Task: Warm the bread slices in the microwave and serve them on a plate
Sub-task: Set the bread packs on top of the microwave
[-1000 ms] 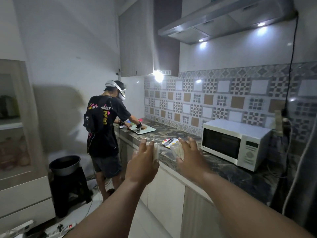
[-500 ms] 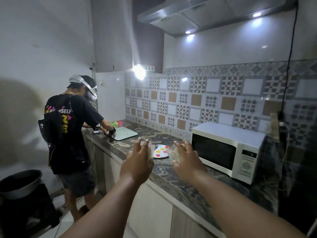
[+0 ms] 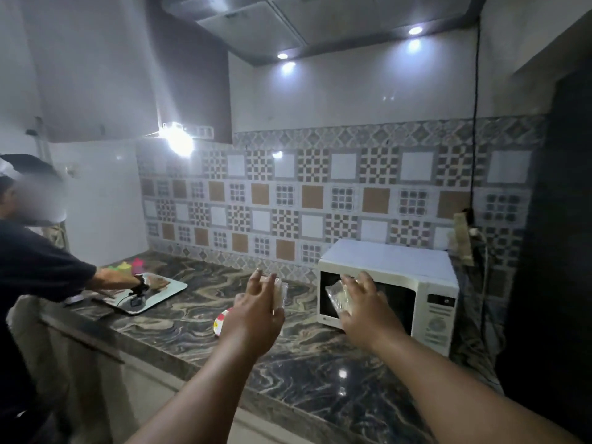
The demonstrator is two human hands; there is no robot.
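Two hands are extended over the worktop, each carrying one bread slice. The left hand point(image 3: 256, 310) holds its slice point(image 3: 279, 294) upright, fingers extended along the near face; the thumb is hidden, so the exact grip cannot be told. The right hand point(image 3: 362, 307) grips the second slice point(image 3: 340, 299), which shows a glossy, crinkled film that appears to be a clear wrapper. Fingers are curled over the top edge of this slice.

Both slices are in the air above the marble counter point(image 3: 314, 373). The right one is just in front of the dark door of the white microwave point(image 3: 390, 283). The door looks closed. A plate point(image 3: 220, 322) with coloured spots lies on the counter, partly hidden behind the left hand.

Handling notes, as judgement:
- Bread of this kind is light, soft and easily compressed. Hold it by opposite edges or support it flat on the fingers; do not squeeze the centre.
- Film, if present, is slippery and may slide against the crumb. Grip bread and film together.
- One hand must be freed to open the door. The plate is the nearest place to set a slice down.

At the far left, another person point(image 3: 35, 261) works at a white board point(image 3: 160, 291), well apart from the microwave
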